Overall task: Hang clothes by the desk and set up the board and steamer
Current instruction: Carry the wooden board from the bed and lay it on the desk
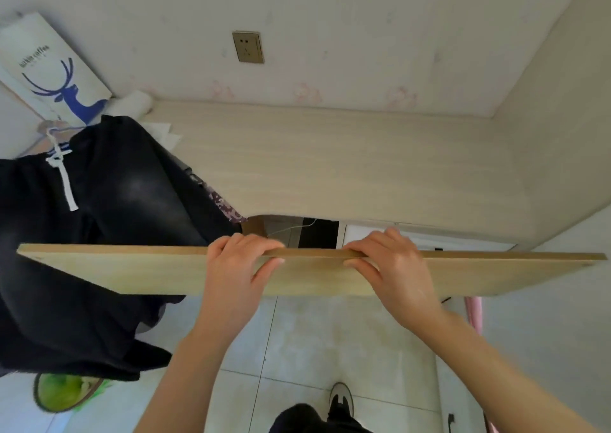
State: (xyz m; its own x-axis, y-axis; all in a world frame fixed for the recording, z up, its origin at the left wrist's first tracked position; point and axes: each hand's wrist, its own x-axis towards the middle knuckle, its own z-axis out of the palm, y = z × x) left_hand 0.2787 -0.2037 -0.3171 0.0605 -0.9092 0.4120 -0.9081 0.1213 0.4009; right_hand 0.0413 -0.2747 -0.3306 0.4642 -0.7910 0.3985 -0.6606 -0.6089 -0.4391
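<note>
Between the gripping hands the board (148, 274) looks like pale matt wood laminate with a raw brown edge. Beyond the grip, the desk (347, 168) shows similar light woodgrain. Left of it hangs dark soft cloth (115, 201); below lie glossy floor tiles (330, 340).

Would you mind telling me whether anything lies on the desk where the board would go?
Mostly not: the desk is bare ahead of the board, held by both hands. Only its left end is taken, by dark clothes and papers.
</note>
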